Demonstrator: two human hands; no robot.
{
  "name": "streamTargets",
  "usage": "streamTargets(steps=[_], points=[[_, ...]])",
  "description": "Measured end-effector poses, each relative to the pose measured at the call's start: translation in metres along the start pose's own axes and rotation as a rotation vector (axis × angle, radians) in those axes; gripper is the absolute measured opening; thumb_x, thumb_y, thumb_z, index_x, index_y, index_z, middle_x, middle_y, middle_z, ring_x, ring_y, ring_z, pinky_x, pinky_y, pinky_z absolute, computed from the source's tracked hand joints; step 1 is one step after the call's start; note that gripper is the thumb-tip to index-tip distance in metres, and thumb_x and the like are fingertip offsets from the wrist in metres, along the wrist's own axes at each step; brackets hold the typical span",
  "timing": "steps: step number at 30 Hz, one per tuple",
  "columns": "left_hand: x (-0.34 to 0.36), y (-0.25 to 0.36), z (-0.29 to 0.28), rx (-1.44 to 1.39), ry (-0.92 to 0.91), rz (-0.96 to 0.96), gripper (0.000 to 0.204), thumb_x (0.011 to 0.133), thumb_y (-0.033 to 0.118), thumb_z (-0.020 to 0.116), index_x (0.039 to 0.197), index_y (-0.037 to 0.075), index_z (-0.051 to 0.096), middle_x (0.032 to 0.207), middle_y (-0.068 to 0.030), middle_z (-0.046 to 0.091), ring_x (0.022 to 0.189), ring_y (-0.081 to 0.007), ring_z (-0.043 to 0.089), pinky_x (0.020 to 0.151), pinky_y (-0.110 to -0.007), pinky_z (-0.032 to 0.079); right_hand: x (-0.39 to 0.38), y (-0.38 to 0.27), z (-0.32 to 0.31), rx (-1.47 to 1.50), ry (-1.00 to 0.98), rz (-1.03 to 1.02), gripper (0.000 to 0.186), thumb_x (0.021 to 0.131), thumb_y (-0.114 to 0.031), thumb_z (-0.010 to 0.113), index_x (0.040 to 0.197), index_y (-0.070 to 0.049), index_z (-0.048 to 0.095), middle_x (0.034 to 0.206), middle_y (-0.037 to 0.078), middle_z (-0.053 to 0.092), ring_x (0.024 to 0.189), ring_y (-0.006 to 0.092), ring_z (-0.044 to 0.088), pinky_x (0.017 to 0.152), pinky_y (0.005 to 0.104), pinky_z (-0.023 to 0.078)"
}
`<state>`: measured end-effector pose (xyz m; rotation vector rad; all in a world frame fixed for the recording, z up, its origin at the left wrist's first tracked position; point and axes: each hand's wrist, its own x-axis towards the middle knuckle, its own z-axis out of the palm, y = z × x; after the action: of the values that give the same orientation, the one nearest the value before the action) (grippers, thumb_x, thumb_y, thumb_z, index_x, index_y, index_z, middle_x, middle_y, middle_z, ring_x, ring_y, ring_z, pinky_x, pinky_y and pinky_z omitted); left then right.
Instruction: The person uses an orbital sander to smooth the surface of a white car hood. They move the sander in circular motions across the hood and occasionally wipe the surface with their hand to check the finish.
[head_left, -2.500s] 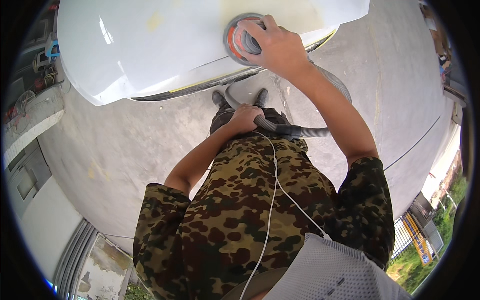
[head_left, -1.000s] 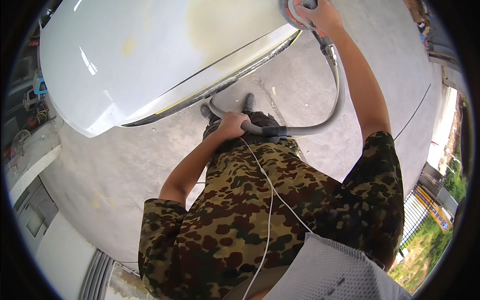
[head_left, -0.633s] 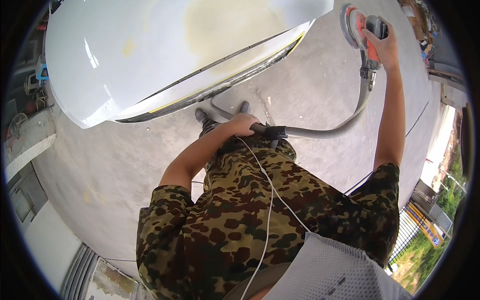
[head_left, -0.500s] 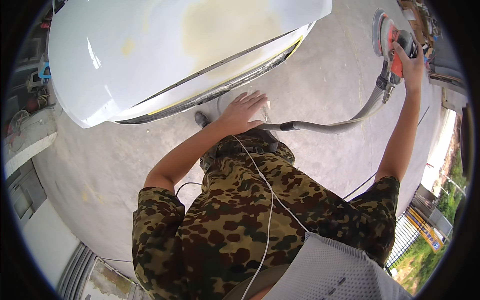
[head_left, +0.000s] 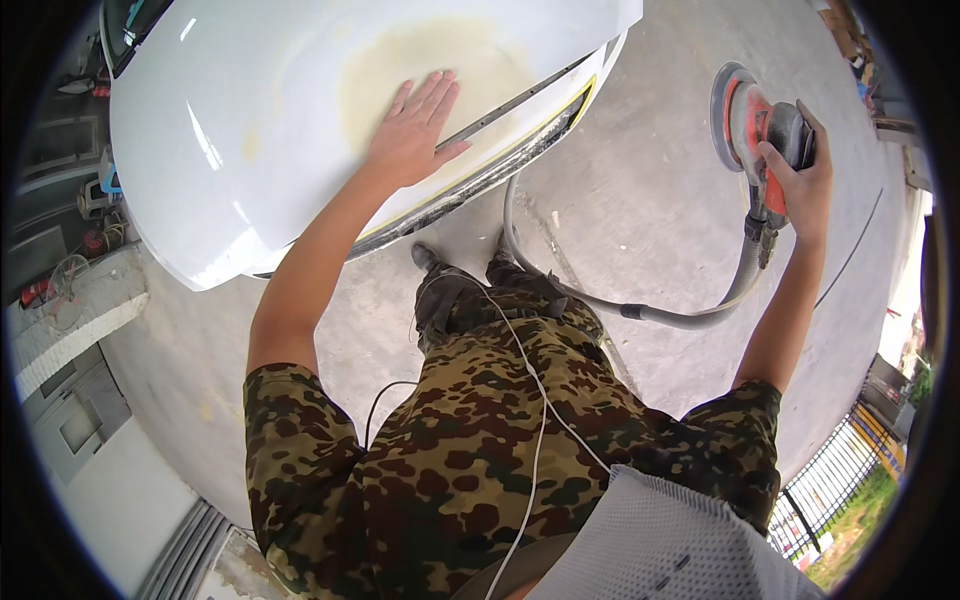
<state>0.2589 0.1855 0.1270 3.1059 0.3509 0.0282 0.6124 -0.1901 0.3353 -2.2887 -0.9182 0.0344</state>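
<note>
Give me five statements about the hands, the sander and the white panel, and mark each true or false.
1. The left hand lies flat on the white panel. True.
2. The right hand presses the sander onto the panel. False: the sander is held up, clear of the panel.
3. A grey hose hangs from the sander. True.
4. The left hand rests on a yellowish patch. True.
5. The left hand grips the hose. False: it is open on the panel.
</note>
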Motion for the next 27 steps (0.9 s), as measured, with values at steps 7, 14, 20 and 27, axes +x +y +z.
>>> streamTargets(steps=[7,14,20,27], points=[[0.080,0.031,0.003,0.044,0.012,0.125,0.094,0.108,0.073,0.039,0.170,0.002,0.031,0.181,-0.0103,0.026,0.168,-0.0254,0.019,0.138,-0.048,0.015,0.000,-0.004,-0.012,-0.131,0.168,-0.131,0.075,0.085,-0.014,0.091,0.153,-0.009,0.058,0.123,0.016,0.075,0.109,0.0237,0.075,0.101,0.0392,0.060],[0.122,0.046,0.008,0.002,0.093,0.203,0.092,0.109,0.070,0.042,0.167,-0.001,0.036,0.178,-0.0144,0.031,0.166,-0.0277,0.025,0.137,-0.046,0.020,-0.008,-0.043,-0.006,-0.257,0.109,-0.202,0.081,0.080,-0.015,0.095,0.153,-0.013,0.059,0.122,0.020,0.077,0.111,0.0317,0.078,0.101,0.0425,0.061],[0.036,0.029,-0.006,-0.028,0.127,0.220,0.090,0.108,0.066,0.049,0.167,-0.001,0.036,0.177,-0.0146,0.034,0.166,-0.0280,0.027,0.136,-0.047,0.023,-0.027,-0.063,0.031,-0.105,0.022,-0.136,0.081,0.079,-0.011,0.095,0.151,-0.011,0.058,0.121,0.021,0.077,0.111,0.0328,0.078,0.099,0.0418,0.062],[-0.051,0.010,-0.019,-0.092,0.094,0.131,0.086,0.107,0.059,0.057,0.166,-0.001,0.037,0.177,-0.0138,0.034,0.165,-0.0292,0.028,0.136,-0.047,0.023,-0.038,-0.068,0.068,-0.063,-0.030,-0.098,0.080,0.080,-0.013,0.095,0.151,-0.010,0.058,0.123,0.021,0.076,0.110,0.0325,0.077,0.101,0.0420,0.060]])
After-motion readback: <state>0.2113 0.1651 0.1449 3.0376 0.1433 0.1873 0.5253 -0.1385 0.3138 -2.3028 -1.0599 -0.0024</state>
